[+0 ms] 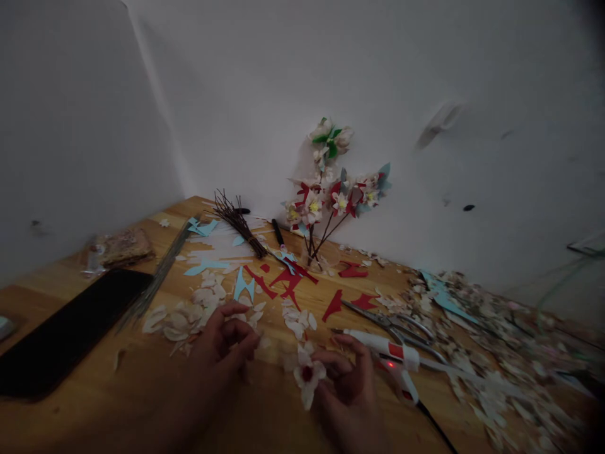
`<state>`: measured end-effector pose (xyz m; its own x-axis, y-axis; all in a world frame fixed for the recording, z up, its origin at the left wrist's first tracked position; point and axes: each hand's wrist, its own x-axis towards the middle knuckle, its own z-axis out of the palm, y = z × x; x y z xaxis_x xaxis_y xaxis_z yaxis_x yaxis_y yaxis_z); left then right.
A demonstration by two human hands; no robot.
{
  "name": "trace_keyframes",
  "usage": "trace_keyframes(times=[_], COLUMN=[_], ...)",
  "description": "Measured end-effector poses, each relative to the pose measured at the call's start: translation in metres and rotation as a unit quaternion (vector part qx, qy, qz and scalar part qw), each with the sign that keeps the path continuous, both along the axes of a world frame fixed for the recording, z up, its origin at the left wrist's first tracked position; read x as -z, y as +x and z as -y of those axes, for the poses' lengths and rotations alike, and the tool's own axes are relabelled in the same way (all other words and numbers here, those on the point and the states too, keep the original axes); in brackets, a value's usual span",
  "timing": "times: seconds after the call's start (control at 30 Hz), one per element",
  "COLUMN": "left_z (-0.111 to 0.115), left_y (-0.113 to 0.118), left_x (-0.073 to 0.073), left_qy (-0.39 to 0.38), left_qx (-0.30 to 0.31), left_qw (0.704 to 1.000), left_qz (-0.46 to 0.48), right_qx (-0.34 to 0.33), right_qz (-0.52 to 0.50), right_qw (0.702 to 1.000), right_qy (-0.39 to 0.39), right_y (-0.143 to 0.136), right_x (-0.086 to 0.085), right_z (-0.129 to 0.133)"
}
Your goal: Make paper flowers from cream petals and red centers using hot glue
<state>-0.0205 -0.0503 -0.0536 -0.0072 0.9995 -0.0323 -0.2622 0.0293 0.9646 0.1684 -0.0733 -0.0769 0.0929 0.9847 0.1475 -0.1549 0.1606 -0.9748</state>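
A white handmade flower with a dark red centre point(307, 374) is pinched by its edge between the thumb and fingers of my right hand point(348, 384). My left hand point(225, 347) is closed, thumb and fingertips together, a short way left of the flower. A pale blur shows at its fingertips, and I cannot make out what they hold. Beyond my left hand lies a heap of loose white petals point(177, 321). More petals point(300, 320) rest on the table just past the flower. Close to my right hand is a white and red glue gun point(385, 345) with a red light lit.
Metal scissors point(394, 325) lie behind the glue gun. Red scraps point(288, 280) and light blue scraps point(244, 285) are scattered mid-table. Finished flower branches point(331, 202) stand by the wall, near bundled brown twigs point(240, 224). A black slab point(75, 331) is at left; petals point(491, 366) cover the right.
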Motion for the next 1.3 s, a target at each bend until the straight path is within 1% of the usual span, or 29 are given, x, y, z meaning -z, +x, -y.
trace_keyframes(times=[0.07,0.17,0.3,0.47,0.6,0.77,0.93,1.07,1.2,1.3], left_z=[0.001,0.003,0.006,0.009,0.009,0.011,0.012,0.011,0.012,0.014], left_y=[0.000,0.001,0.004,0.007,0.008,0.010,0.012,0.013,0.014,0.015], left_x=[0.000,0.005,0.009,0.007,0.006,0.007,0.002,-0.002,0.001,0.005], left_qy=[0.003,0.014,0.013,0.004,-0.006,-0.013,-0.032,-0.044,-0.035,-0.021], left_qx=[0.013,0.042,0.071,0.074,0.082,0.085,0.093,0.091,0.100,0.093], left_qw=[1.000,0.999,0.997,0.997,0.997,0.996,0.995,0.995,0.994,0.995], left_qz=[-0.008,-0.008,-0.002,0.001,-0.002,0.010,0.019,0.014,0.016,0.000], right_qx=[0.000,-0.003,0.011,-0.054,-0.059,-0.056,-0.046,-0.029,-0.044,-0.057], right_qz=[-0.027,-0.069,-0.131,-0.199,-0.226,-0.242,-0.215,-0.208,-0.195,-0.185], right_qw=[1.000,0.996,0.985,0.963,0.955,0.949,0.956,0.963,0.966,0.967], right_qy=[-0.016,-0.053,-0.116,-0.175,-0.184,-0.192,-0.191,-0.172,-0.165,-0.164], right_y=[-0.001,-0.004,-0.010,-0.016,-0.018,-0.019,-0.022,-0.024,-0.024,-0.024], right_x=[-0.001,-0.002,0.000,-0.004,-0.009,-0.011,-0.007,-0.001,0.000,-0.002], right_z=[0.000,-0.002,-0.003,0.002,0.004,0.002,0.002,0.005,0.006,0.006])
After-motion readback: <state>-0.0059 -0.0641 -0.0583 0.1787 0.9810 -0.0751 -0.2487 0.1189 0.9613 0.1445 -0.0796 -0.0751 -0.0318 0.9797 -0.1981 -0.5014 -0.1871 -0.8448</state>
